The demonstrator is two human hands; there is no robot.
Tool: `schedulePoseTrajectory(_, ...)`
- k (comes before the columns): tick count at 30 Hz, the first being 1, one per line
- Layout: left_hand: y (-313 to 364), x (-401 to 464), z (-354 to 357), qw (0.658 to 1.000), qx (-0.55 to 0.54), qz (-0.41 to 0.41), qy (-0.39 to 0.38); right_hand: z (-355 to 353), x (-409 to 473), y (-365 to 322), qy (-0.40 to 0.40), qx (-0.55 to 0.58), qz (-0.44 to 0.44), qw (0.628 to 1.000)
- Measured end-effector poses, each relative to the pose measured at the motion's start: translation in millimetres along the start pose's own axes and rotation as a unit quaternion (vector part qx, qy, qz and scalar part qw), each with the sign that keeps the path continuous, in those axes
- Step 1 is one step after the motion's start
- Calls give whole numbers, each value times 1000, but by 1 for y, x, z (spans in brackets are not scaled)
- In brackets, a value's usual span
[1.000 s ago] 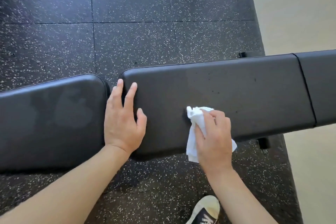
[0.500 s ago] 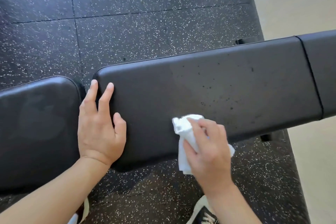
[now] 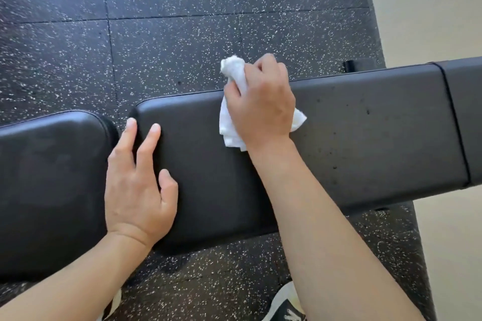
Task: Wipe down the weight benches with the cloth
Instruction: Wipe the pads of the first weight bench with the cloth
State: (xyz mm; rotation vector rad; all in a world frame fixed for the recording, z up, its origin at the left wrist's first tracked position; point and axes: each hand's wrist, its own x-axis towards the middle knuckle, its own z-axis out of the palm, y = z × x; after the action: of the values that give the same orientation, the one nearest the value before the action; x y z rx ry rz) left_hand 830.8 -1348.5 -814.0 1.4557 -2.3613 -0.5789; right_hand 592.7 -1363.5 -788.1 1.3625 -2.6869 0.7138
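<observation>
A black padded weight bench lies across the view in two pads: a long pad (image 3: 365, 138) in the middle and right, and a shorter pad (image 3: 52, 177) at the left, with a narrow gap between them. My right hand (image 3: 263, 104) grips a crumpled white cloth (image 3: 232, 122) at the far edge of the long pad; part of the cloth sticks out past that edge. My left hand (image 3: 138, 185) rests flat with straight fingers on the long pad's left end, next to the gap. Small dark specks dot the pad right of the cloth.
Black rubber floor tiles with white flecks (image 3: 169, 34) surround the bench. A pale floor strip (image 3: 430, 8) runs along the right side. A bench foot (image 3: 349, 65) shows beyond the far edge. My shoes (image 3: 287, 307) stand near the bottom edge.
My right hand has slid the cloth from the near edge of the long pad across to its far edge. My left hand stays pressed on the pad's left end.
</observation>
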Motion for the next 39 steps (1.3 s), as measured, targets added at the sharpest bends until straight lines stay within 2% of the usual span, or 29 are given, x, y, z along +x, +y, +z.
schedulePoseTrajectory(2, -1, 0, 0, 1000, 1, 3, 1, 5, 6, -1, -9, -8, 10, 1000)
schedulePoseTrajectory(4, -2, 0, 1, 1000, 2, 5, 1, -3, -18, 1, 2, 35, -13, 999)
schedulePoseTrajectory(9, -4, -1, 1, 1000, 4, 7, -5, -51, -151, 28, -65, 115, -92, 987)
schedulePoseTrajectory(11, -3, 0, 1, 1000, 2, 11, -7, -62, -177, 40, -81, 115, -118, 983)
schedulePoseTrajectory(15, -3, 1, 0, 1000, -2, 13, -7, -49, -132, 42, -42, 83, -138, 986)
schedulePoseTrajectory(19, -2, 0, 0, 1000, 2, 12, -7, -18, -36, 18, 24, 55, -14, 998)
schedulePoseTrajectory(21, 0, 1, 0, 1000, 2, 10, -7, -3, 2, 1, 16, 12, 46, 999)
schedulePoseTrajectory(23, 1, 2, -1, 1000, 6, 12, -8, 11, 14, -21, -20, -14, 49, 999)
schedulePoseTrajectory(25, 1, 2, -1, 1000, 6, 13, -10, 18, 2, -47, -40, 21, 16, 999)
schedulePoseTrajectory(27, -1, 2, -2, 1000, 8, 16, -13, 16, -24, -64, -55, 91, -68, 992)
schedulePoseTrajectory(29, -2, 2, -3, 1000, 7, 19, -16, 7, -45, -49, -75, 121, -172, 975)
schedulePoseTrajectory(31, -2, 2, -3, 1000, 7, 17, -14, -7, -51, -11, -65, 126, -212, 967)
schedulePoseTrajectory(33, -1, 2, -2, 1000, 5, 13, -15, -22, -50, 34, -7, 96, -159, 983)
schedulePoseTrajectory(35, -1, 3, -2, 1000, 5, 12, -18, -33, -41, 65, 45, 50, -50, 996)
schedulePoseTrajectory(37, 1, 3, -3, 1000, 4, 11, -21, -32, -34, 62, 67, 19, 34, 997)
schedulePoseTrajectory(39, 2, 4, -4, 1000, 4, 12, -22, -20, -30, 27, 51, 30, 36, 998)
